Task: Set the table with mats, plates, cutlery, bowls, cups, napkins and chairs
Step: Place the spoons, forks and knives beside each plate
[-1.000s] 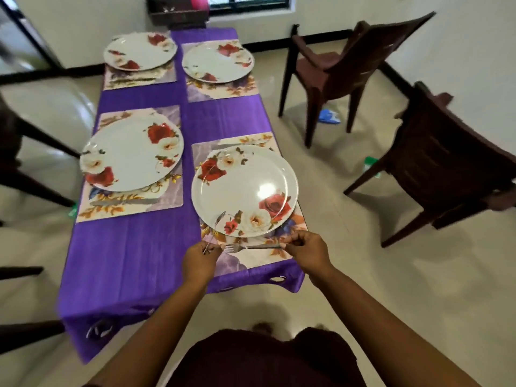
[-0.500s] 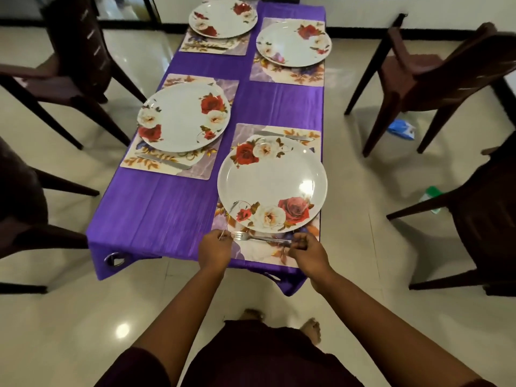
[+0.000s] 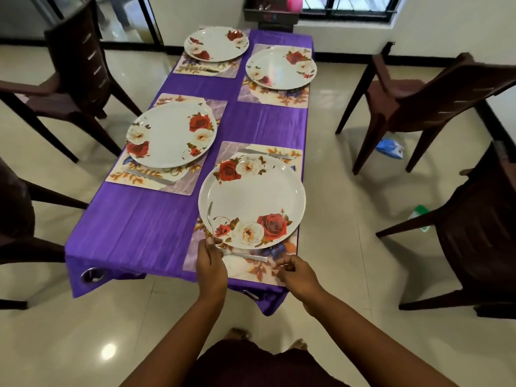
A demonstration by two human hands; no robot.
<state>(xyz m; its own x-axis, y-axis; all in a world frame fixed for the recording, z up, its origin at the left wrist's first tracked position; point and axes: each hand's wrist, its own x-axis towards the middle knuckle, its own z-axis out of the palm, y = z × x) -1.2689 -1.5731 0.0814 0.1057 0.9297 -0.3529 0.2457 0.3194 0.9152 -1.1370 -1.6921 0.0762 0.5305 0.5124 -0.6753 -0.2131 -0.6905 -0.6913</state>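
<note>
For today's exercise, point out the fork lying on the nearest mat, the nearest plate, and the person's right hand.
Fork [image 3: 252, 256], head view: middle of its handle.
Nearest plate [image 3: 252, 195], head view: bare white centre.
Right hand [image 3: 297, 273], head view: back of the hand.

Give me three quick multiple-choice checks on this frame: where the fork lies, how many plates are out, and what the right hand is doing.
1. Where does the fork lie?
A. on the near mat, by the near plate's front edge
B. on the floor
C. on a chair

2. How many plates are on the table?
A. two
B. four
C. six

3. What is the state of the right hand?
A. gripping the fork
B. lifting a plate
C. holding nothing visible, clear of the fork

Answers:
1 A: the fork rests on the near mat below the near plate.
2 B: one plate sits on each of four mats.
3 C: its fingers curl right of the handle's end, apart from it.
</note>
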